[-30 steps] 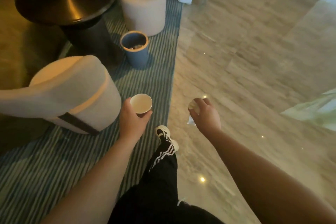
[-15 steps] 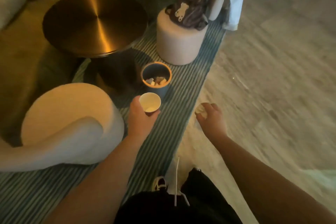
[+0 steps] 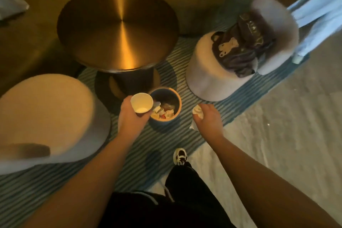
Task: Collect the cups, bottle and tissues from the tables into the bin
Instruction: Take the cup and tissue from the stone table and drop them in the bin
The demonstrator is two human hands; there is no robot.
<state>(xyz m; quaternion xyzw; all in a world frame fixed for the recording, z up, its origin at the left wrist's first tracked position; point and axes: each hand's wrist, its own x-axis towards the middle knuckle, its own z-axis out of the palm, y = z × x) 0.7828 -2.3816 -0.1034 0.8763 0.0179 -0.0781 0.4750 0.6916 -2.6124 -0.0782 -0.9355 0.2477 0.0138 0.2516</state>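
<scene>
My left hand (image 3: 132, 118) grips a white paper cup (image 3: 141, 105), upright and open-mouthed, right at the left rim of the blue bin (image 3: 176, 99). The bin stands on the striped rug and holds several crumpled tissues and scraps. My right hand (image 3: 208, 116) holds a crumpled white tissue (image 3: 198, 111) just to the right of the bin, a little above the rug; part of the tissue hangs below the fingers.
A round brass-topped table (image 3: 118, 27) stands behind the bin. A cream armchair (image 3: 46, 113) is at the left. A pale stool (image 3: 209, 79) with a dark bag (image 3: 238, 50) sits at the right. My foot (image 3: 180, 156) is on the rug's edge, pale stone floor to the right.
I have stepped closer to the bin. Both hands moved forward: the cup now reaches the bin's left rim and the tissue hand hangs beside its right side.
</scene>
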